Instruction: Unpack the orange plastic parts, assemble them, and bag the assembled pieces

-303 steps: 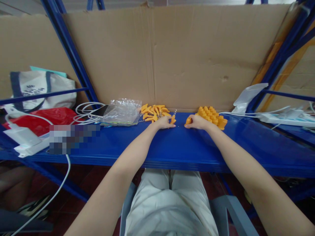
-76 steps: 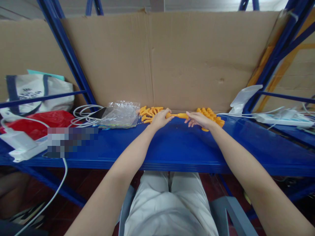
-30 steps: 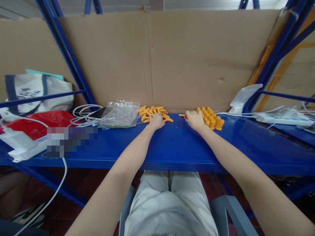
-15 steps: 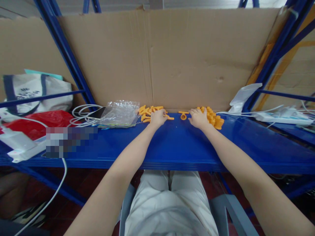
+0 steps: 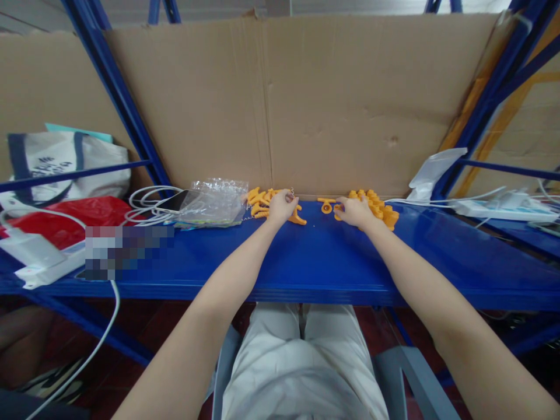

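Note:
My left hand (image 5: 280, 208) is closed in a pinch at the near edge of a heap of curved orange plastic pieces (image 5: 261, 200) with small metal chains; it grips one orange piece (image 5: 298, 220). My right hand (image 5: 353, 212) has curled fingers on a small orange piece (image 5: 337, 210) at the left edge of a second heap of chunkier orange parts (image 5: 378, 206). A single orange ring-shaped part (image 5: 326, 205) lies on the blue shelf (image 5: 315, 256) between the two hands.
A crumpled clear plastic bag (image 5: 214, 202) and a phone with coiled white cables (image 5: 151, 204) lie left of the heaps. Farther left sit a red bag (image 5: 74, 217), a white charger (image 5: 32, 252) and a tote bag (image 5: 65, 160). Cardboard (image 5: 332, 105) backs the shelf; a power strip (image 5: 499, 210) lies right.
An assembled orange piece held between both hands was set down between the heaps. My left hand then lifted a curved piece from its heap, and my right took a part from the right heap.

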Demonstrator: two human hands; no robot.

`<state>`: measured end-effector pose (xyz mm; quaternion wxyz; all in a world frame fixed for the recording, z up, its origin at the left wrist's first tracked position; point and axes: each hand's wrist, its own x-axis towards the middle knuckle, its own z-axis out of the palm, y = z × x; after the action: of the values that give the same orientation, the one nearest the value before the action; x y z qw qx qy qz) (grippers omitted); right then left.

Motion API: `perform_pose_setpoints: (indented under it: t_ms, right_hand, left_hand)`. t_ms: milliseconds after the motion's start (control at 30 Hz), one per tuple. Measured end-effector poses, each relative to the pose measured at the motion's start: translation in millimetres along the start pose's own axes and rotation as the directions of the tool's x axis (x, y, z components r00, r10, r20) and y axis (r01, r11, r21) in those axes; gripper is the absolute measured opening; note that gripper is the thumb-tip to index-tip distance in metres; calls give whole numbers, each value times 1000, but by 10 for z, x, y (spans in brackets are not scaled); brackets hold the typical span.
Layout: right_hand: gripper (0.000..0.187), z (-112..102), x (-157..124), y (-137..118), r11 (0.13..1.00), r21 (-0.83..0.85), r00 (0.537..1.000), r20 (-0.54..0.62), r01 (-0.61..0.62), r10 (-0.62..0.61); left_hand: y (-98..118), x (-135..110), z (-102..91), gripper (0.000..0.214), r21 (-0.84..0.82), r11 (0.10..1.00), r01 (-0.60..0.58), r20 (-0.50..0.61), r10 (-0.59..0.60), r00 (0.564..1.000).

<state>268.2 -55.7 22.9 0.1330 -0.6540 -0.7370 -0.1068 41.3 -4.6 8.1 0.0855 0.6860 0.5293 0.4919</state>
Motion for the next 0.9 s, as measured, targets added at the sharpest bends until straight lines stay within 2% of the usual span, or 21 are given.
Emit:
perform_pose_setpoints:
  t_ms: [167, 400, 567, 700, 800, 900]
  right_hand:
    - [40, 56, 42, 30, 993, 105, 998, 0, 57, -58]
    - [36, 126, 57, 53, 976, 204, 994, 62, 73, -87]
    - [39, 214, 89, 46, 973, 225, 993, 100, 45, -69]
    - [40, 256, 111, 68, 973, 228, 990, 131, 20, -51]
    - [36, 252, 110, 82, 970, 244, 987, 149, 25, -62]
    - [26, 231, 95, 77, 962, 265, 976, 187, 59, -111]
  left_hand:
    - [-22, -51, 35, 12, -47, 999, 21, 112, -15, 994]
    - [-34, -101, 49, 20, 0, 998, 60, 239, -58, 969]
    - [-59, -95, 55, 26, 156, 983, -99, 311, 46, 949]
    - [-62, -104, 61, 30, 268, 932, -244, 440, 107, 892]
    - [-65, -109, 63, 33, 300, 900, -318, 514, 129, 848]
    - [-74, -115, 68, 33, 286, 895, -343, 529, 151, 835]
